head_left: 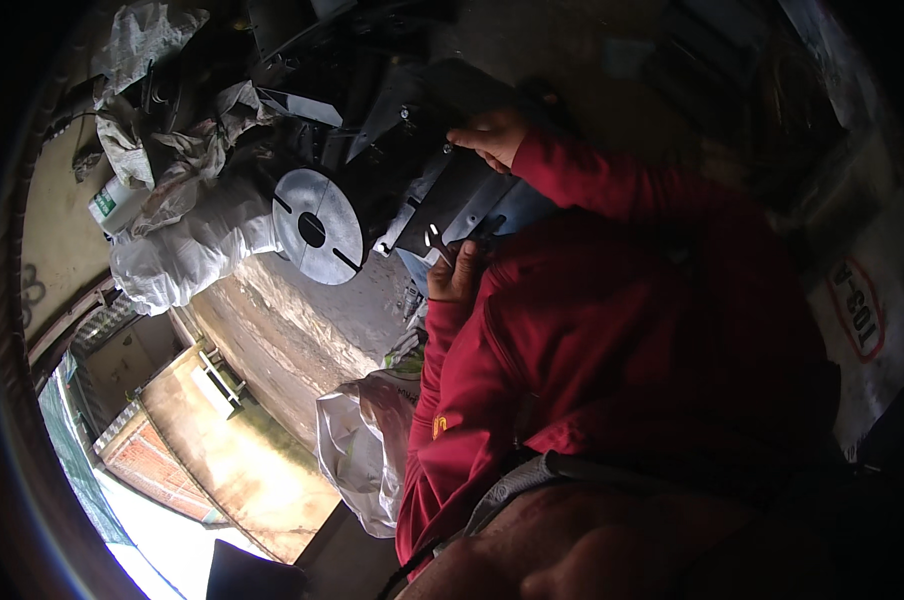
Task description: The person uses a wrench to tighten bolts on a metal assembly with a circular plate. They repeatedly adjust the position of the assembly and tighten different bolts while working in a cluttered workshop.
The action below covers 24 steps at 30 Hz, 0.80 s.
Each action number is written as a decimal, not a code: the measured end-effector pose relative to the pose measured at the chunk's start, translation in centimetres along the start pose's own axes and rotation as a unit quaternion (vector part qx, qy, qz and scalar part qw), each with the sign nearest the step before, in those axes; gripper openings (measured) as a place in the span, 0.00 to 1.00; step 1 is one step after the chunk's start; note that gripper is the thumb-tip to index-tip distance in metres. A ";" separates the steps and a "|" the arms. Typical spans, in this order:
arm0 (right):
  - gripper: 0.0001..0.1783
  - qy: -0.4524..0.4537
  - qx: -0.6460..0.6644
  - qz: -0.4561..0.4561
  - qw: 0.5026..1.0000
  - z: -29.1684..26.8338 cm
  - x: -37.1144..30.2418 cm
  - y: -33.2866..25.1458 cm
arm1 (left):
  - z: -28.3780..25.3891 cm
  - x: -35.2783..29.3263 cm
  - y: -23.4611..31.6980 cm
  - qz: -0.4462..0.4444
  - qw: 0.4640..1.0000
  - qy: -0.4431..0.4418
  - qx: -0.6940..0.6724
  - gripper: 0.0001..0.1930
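Note:
My left hand [454, 275] is closed on an open-ended wrench [438, 242], with the bright forked end showing past the thumb. Beside it lies a dark metal bracket [462, 215] with holes and a slot. Farther up, my right hand [494, 137] reaches in from the right. Its forefinger is stretched out and its other fingers are partly bent, with nothing visible in them. Just below that fingertip is a small bolt [448, 149] on the dark metal assembly. A second bolt [405, 113] stands out to its left. Deep shadow hides much of the assembly.
A round slotted metal disc [344, 225] stands left of the wrench. White plastic wrapping [187, 245] and a small white container [118, 205] are farther left. A white sack [357, 455] stands near my left arm; another printed sack [867, 330] is at the right.

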State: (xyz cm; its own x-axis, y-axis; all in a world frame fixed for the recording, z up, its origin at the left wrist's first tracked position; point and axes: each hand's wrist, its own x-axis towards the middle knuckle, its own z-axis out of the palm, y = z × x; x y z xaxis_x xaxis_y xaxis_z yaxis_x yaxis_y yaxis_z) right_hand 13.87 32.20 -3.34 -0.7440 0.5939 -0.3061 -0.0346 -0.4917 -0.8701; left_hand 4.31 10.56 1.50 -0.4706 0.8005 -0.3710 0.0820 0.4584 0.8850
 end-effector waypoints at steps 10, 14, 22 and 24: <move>0.24 0.040 -0.044 0.006 0.998 -0.3 0.5 0.2 | 1.8 3.5 4.4 0.403 0.830 0.181 0.339 0.30; 0.23 0.042 -0.063 0.016 0.997 -0.4 0.5 -0.2 | 1.5 5.2 5.0 0.420 0.791 0.175 0.408 0.34; 0.22 0.043 -0.087 0.019 0.995 -0.6 0.5 0.2 | 2.0 6.0 5.5 0.424 0.807 0.172 0.373 0.31; 0.22 0.047 -0.055 0.015 0.997 -0.5 0.3 0.3 | 1.6 6.1 5.4 0.406 0.809 0.171 0.389 0.31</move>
State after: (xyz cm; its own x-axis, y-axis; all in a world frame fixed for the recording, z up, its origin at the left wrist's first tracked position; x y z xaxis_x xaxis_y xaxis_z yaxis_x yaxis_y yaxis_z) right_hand 13.97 32.61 -3.86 -0.6773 0.6401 -0.3626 0.0633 -0.4403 -0.8956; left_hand 3.29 18.55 3.56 -0.1897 0.8672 0.4604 0.9514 0.0464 0.3044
